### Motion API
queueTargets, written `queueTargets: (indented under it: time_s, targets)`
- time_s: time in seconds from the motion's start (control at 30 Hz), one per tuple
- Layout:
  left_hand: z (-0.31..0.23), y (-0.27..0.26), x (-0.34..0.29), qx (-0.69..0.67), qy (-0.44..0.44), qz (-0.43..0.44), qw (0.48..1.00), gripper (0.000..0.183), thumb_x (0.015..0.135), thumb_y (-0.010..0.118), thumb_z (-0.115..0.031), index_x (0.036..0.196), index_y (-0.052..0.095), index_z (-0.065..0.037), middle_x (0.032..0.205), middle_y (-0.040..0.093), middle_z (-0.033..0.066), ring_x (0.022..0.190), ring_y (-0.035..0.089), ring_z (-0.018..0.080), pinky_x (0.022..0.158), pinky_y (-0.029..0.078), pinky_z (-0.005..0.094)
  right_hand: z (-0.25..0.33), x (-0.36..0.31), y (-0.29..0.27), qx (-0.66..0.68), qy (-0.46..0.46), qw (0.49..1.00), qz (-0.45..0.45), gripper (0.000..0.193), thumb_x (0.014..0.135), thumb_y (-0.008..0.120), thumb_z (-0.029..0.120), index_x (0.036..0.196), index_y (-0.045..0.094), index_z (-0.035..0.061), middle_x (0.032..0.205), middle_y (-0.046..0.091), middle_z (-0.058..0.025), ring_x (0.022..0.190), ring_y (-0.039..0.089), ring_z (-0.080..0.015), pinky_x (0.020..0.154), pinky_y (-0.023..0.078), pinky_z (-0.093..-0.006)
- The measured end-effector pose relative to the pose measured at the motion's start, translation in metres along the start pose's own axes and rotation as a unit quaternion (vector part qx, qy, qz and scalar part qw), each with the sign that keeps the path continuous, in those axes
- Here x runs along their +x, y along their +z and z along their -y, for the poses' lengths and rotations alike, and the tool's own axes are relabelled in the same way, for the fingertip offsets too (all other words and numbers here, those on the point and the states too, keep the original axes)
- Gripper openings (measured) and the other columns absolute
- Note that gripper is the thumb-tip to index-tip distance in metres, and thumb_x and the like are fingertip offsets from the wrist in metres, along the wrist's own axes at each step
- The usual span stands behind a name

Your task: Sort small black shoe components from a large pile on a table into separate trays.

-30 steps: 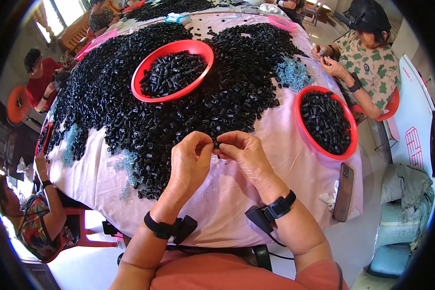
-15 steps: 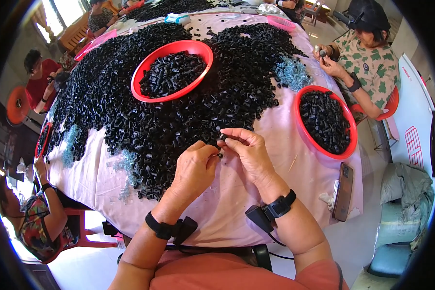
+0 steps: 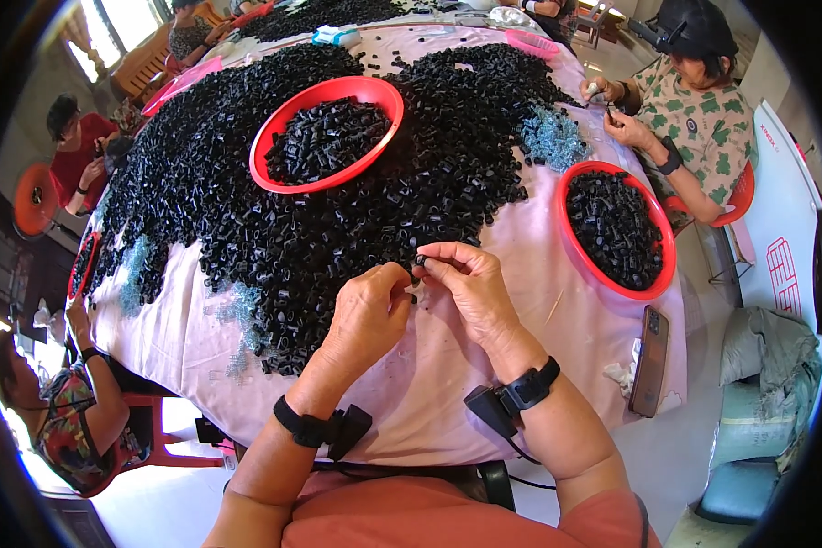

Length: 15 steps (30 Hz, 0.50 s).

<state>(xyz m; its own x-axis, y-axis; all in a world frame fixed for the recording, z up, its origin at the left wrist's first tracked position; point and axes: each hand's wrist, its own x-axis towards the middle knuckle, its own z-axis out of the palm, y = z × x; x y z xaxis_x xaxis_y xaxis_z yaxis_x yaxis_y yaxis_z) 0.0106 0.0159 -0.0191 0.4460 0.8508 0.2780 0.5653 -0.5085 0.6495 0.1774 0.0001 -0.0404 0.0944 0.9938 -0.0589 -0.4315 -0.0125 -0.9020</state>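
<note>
Over the near edge of a large heap of small black tubular plastic pieces (image 3: 338,228), my two hands work close together. Thumb and index finger of my right hand (image 3: 475,292) pinch a small black plastic piece (image 3: 420,261). My left hand (image 3: 365,310) is closed just beside it, its curled fingers and thumb pinching something small and dark that I cannot make out. Fingers partly hide the gap between the hands. Beneath them lies a pale pink cloth (image 3: 429,402).
Red basins of black pieces stand on the heap (image 3: 399,114) and at right (image 3: 671,251). Clear bits lie in a right pile (image 3: 553,137) and a left pile (image 3: 242,310). A phone (image 3: 649,361) and thin stick (image 3: 553,309) are at right. A co-worker (image 3: 703,128) sits beyond.
My left hand has shifted slightly, its fingers nearer the piece in my right hand. My right hand stays almost still. The co-worker's hands at right have moved a little.
</note>
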Motion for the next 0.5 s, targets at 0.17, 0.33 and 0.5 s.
queueTargets:
  time_s: [0.17,0.33,0.5]
  targets:
    - [-0.0052,0.0011,-0.0025,0.060,0.032,0.024,0.997,0.018,0.076,0.071,-0.004,0.093,0.069,0.000,0.084,0.063,0.0139,0.073,0.066,0.0291,0.065,0.052,0.0372,0.0068,-0.0026,0.0028,0.006,0.032,0.999,-0.011,0.016,0.092,0.065,0.000,0.106,0.070,0.0020,0.094,0.070,-0.0052,0.085,0.068,-0.0116,0.076,0.056,-0.0245]
    - [-0.0046,0.0043,-0.0020,0.079,0.041,0.018,0.996,0.019,0.075,0.073,-0.005,0.093,0.070,0.000,0.083,0.062,0.0132,0.073,0.065,0.0293,0.066,0.052,0.0372,0.0046,-0.0018,0.0029,0.012,0.035,0.999,-0.008,0.015,0.092,0.065,0.000,0.106,0.070,0.0022,0.092,0.070,-0.0051,0.084,0.067,-0.0113,0.076,0.057,-0.0250]
    - [0.0021,0.0015,-0.0008,0.009,0.024,-0.007,1.000,0.019,0.078,0.071,-0.003,0.096,0.069,0.001,0.085,0.067,0.0144,0.073,0.068,0.0254,0.066,0.053,0.0330,0.0028,-0.0008,0.0005,-0.011,0.015,1.000,-0.001,0.015,0.092,0.065,0.000,0.106,0.070,0.0017,0.091,0.071,-0.0062,0.082,0.068,-0.0117,0.077,0.057,-0.0254]
